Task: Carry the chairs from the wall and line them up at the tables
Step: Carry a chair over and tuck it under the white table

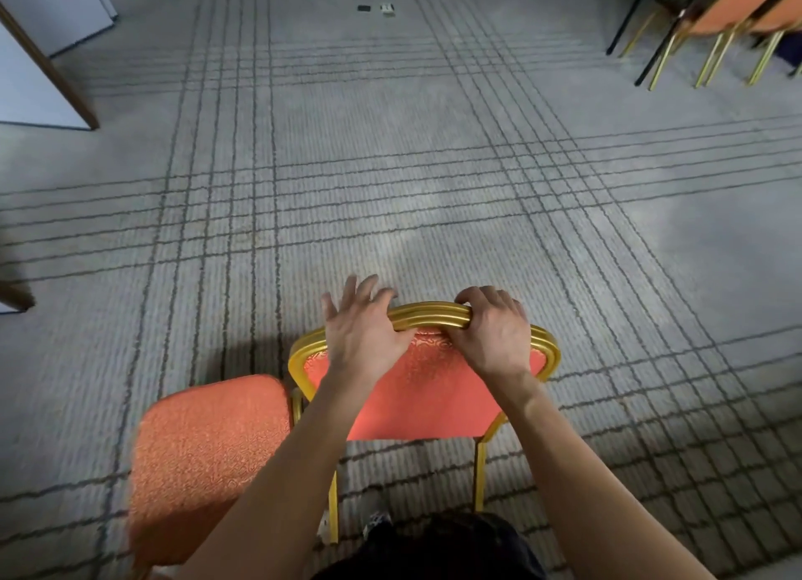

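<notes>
Chair [425,388]: orange-padded, gold-framed, at bottom centre on grey carpet [390,167] with dark crossing lines.
Right hand [494,332]: fingers curled round top rail of backrest, gripping it.
Left hand [364,332]: palm on same rail, fingers spread and straight, gripping nothing.
Seat cushion [204,462]: orange, at lower left, just beside backrest.
Other chairs [737,15]: well apart, in top right corner.

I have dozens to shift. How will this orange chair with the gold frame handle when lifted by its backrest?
Likely stiff: the chair has a metal-looking gold frame. Probably light for its size, given its thin legs. The glossy top rail under the right hand may feel slippery.
</notes>
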Action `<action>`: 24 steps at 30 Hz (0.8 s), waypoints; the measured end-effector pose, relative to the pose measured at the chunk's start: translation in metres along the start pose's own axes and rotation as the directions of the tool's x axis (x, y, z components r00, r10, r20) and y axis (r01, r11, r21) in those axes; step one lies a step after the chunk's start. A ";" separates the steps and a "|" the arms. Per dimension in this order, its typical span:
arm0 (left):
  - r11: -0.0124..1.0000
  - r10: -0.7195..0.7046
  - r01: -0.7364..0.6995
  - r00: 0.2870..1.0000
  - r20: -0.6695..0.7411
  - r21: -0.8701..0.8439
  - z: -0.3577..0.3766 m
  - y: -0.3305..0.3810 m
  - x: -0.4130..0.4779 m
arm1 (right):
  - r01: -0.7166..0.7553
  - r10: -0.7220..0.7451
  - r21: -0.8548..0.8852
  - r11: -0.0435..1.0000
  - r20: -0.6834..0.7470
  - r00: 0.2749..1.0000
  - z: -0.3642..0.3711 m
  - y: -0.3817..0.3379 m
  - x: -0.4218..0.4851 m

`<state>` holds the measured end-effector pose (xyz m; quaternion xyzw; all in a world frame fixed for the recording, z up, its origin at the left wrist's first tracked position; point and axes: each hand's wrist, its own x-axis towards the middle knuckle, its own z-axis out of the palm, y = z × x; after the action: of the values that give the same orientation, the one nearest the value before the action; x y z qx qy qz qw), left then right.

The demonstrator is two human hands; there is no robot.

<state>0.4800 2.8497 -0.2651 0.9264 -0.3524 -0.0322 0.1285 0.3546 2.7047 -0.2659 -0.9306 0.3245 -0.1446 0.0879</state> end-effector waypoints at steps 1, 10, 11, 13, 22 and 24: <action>1.000 0.003 -0.004 0.999 -0.039 -0.017 -0.001 0.000 0.002 | -0.013 0.013 -0.033 0.999 0.010 1.000 -0.001 -0.003 0.002; 0.999 -0.039 0.036 0.995 -0.089 -0.036 -0.005 0.006 0.030 | 0.024 -0.025 -0.009 1.000 -0.093 0.995 0.006 0.002 0.035; 0.998 -0.032 0.026 0.992 -0.121 -0.050 -0.002 0.005 0.038 | 0.026 -0.025 0.007 1.000 -0.104 0.994 0.008 0.004 0.044; 0.996 -0.023 0.007 0.984 -0.174 -0.089 0.001 0.004 0.058 | 0.033 -0.028 0.037 0.999 -0.130 0.991 0.013 0.007 0.065; 0.994 -0.022 -0.002 0.976 -0.217 -0.109 0.002 0.031 0.191 | -0.002 0.022 0.129 0.992 -0.152 0.988 0.030 0.043 0.192; 0.995 -0.010 -0.010 0.979 -0.201 -0.099 0.000 0.042 0.219 | -0.031 0.047 0.131 0.991 -0.121 0.992 0.028 0.055 0.219</action>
<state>0.6173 2.6750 -0.2471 0.9173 -0.3356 0.0444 0.2095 0.4959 2.5263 -0.2598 -0.9057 0.3375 -0.2209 0.1305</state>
